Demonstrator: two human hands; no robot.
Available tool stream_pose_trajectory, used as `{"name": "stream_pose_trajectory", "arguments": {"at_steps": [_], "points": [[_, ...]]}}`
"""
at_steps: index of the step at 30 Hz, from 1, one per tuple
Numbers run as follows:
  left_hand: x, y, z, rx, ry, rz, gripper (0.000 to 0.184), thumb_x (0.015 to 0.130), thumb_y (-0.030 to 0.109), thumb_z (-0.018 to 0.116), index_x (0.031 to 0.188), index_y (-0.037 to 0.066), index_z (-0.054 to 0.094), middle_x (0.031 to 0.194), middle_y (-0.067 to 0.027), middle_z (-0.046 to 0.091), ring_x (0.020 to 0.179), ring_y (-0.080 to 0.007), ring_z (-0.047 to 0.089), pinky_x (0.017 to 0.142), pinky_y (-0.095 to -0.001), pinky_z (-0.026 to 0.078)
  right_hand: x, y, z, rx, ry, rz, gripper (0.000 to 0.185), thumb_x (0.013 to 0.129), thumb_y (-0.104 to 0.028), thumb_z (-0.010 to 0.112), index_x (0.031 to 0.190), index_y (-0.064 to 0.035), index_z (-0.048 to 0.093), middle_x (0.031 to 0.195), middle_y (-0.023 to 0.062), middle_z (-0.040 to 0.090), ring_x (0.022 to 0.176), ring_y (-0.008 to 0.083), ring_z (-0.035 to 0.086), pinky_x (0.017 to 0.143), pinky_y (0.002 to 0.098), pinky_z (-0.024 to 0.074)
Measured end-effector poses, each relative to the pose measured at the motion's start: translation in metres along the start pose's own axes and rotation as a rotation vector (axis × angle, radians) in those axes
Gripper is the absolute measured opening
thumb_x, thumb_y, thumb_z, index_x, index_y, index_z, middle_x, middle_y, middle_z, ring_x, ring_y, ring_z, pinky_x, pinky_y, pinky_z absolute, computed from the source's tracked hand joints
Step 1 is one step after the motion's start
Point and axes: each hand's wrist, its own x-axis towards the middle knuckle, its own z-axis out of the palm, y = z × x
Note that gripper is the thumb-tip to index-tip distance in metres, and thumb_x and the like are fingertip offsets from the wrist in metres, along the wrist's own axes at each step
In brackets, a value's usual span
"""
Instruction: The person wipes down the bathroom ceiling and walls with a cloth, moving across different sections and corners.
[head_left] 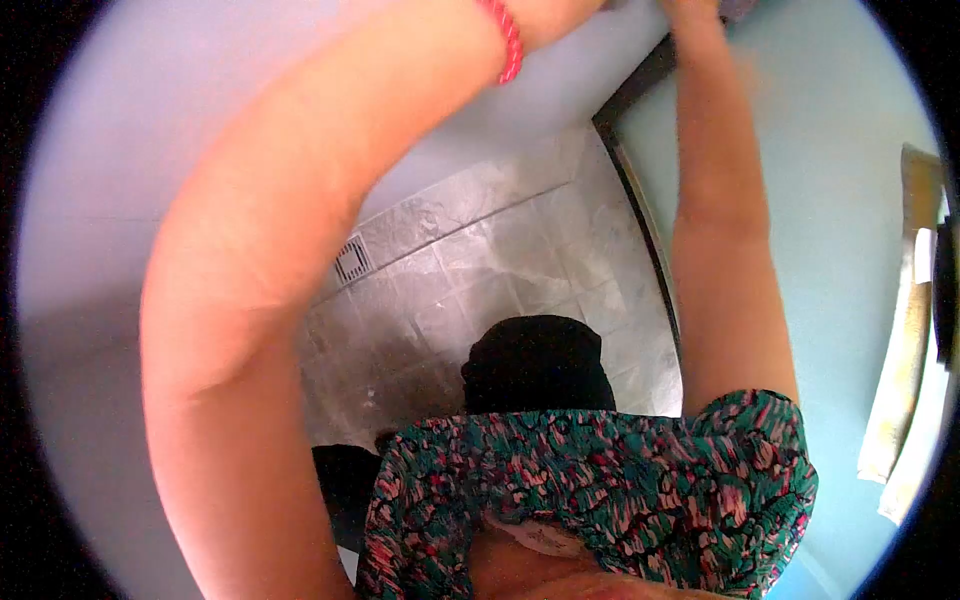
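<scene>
Both of my arms are raised toward the top edge of the head view. A red braided bracelet [508, 42] circles my left wrist. Only the base of my left hand [562, 18] shows, near the pale wall, and its fingers are cut off by the frame. My right hand [692, 10] is at the top too, close to the corner where the walls meet, with its fingers mostly out of view. Beside it is a small pinkish-grey patch [738, 10], too cropped to make out. Whether either hand grips anything is hidden.
Grey floor tiles [500, 260] lie below, with a square drain grate [352, 260] near the wall. A dark frame strip [640, 200] runs along the light blue wall [830, 200] at right. Pale towels [905, 380] hang there.
</scene>
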Motion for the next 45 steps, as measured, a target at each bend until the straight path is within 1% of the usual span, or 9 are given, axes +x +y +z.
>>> {"name": "stream_pose_trajectory", "arguments": {"at_steps": [7, 9, 14, 22, 24, 33, 35, 36, 45], "points": [[-0.017, 0.018, 0.021, -0.32, -0.143, 0.162, 0.05, 0.091, 0.028, 0.036, 0.134, 0.002, 0.038, 0.141, -0.0095, 0.034, 0.134, -0.0247, 0.024, 0.112, -0.044, 0.009, -0.099, -0.053, -0.014, -0.057, -0.348, 0.396, 0.047, 0.089, -0.025, 0.037, 0.124, 0.0064, 0.04, 0.129, 0.0307, 0.037, 0.122, 0.0432, 0.032, 0.106, 0.0442, 0.0203], [-0.037, 0.033, 0.03, -0.156, -0.251, 0.316, 0.057, 0.087, 0.036, 0.041, 0.137, 0.008, 0.035, 0.144, -0.0048, 0.029, 0.133, -0.0214, 0.025, 0.112, -0.0474, 0.008, -0.122, -0.1, -0.017, 0.239, -0.01, 0.798, 0.049, 0.088, -0.033, 0.039, 0.121, 0.002, 0.047, 0.128, 0.0348, 0.037, 0.123, 0.0479, 0.028, 0.104, 0.0626, 0.0034], [-0.082, 0.063, 0.035, -0.194, -0.588, 0.62, 0.054, 0.089, 0.027, 0.037, 0.139, 0.008, 0.031, 0.146, -0.0004, 0.026, 0.135, -0.0163, 0.021, 0.114, -0.0393, 0.005, -0.222, -0.176, -0.036, 0.112, -0.47, 1.578, 0.059, 0.095, -0.035, 0.026, 0.129, 0.0125, 0.03, 0.138, 0.0308, 0.025, 0.128, 0.0409, 0.025, 0.106, 0.0492, 0.0165], [-0.142, 0.071, 0.016, -0.237, -0.629, 0.452, 0.053, 0.089, 0.027, 0.038, 0.138, 0.008, 0.032, 0.147, 0.0002, 0.024, 0.136, -0.0164, 0.016, 0.113, -0.0404, 0.003, -0.343, -0.178, -0.039, 0.104, -0.954, 0.899, 0.03, 0.087, -0.018, 0.046, 0.098, 0.0072, 0.059, 0.099, 0.0221, 0.06, 0.096, 0.0428, 0.053, 0.096, 0.0481, 0.0324], [-0.142, 0.056, 0.011, -0.31, -0.58, 0.396, 0.051, 0.088, 0.026, 0.038, 0.136, 0.008, 0.037, 0.145, 0.0002, 0.029, 0.135, -0.0158, 0.02, 0.113, -0.0405, 0.006, -0.191, -0.189, -0.085, 0.699, -0.339, 1.359, 0.032, 0.087, -0.02, 0.046, 0.099, 0.0069, 0.057, 0.101, 0.0224, 0.058, 0.096, 0.0412, 0.051, 0.094, 0.0451, 0.033], [-0.09, -0.018, -0.023, -0.52, -0.203, -0.23, 0.049, 0.082, 0.019, 0.045, 0.13, 0.005, 0.044, 0.136, -0.0051, 0.039, 0.13, -0.0218, 0.029, 0.109, -0.0486, 0.013, 0.001, -0.13, -0.045, 0.483, -0.438, 0.287, 0.028, 0.082, -0.018, 0.045, 0.098, 0.0014, 0.058, 0.104, 0.0217, 0.055, 0.098, 0.0393, 0.047, 0.095, 0.0488, 0.029], [-0.117, -0.011, -0.03, -0.472, -0.227, -0.436, 0.047, 0.082, 0.015, 0.045, 0.128, 0.005, 0.044, 0.131, -0.0097, 0.042, 0.126, -0.0276, 0.033, 0.106, -0.0559, 0.012, -0.008, -0.197, -0.056, 0.186, -0.197, 0.205, 0.049, 0.094, -0.029, 0.033, 0.132, 0.0034, 0.034, 0.139, 0.0253, 0.029, 0.131, 0.037, 0.023, 0.11, 0.0396, 0.0147], [-0.14, 0.002, -0.029, -0.521, -0.202, -0.481, 0.044, 0.08, 0.012, 0.046, 0.123, 0.003, 0.047, 0.124, -0.0127, 0.046, 0.123, -0.0316, 0.035, 0.104, -0.0596, 0.012, -0.04, -0.19, -0.041, 0.245, 0.038, -0.035, 0.033, 0.078, -0.02, 0.049, 0.102, 0.0006, 0.058, 0.107, 0.0222, 0.055, 0.102, 0.0423, 0.046, 0.1, 0.0503, 0.0257], [-0.249, 0.115, -0.034, -0.681, -0.524, -0.789, 0.045, 0.078, 0.01, 0.047, 0.121, -0.005, 0.043, 0.121, -0.0254, 0.045, 0.123, -0.0435, 0.032, 0.107, -0.052, 0.016, -0.167, -0.237, -0.114, 0.332, -0.87, -0.158, 0.042, 0.077, -0.028, 0.054, 0.116, -0.013, 0.058, 0.123, 0.0129, 0.053, 0.118, 0.0363, 0.043, 0.102, 0.0597, 0.0205]]}}
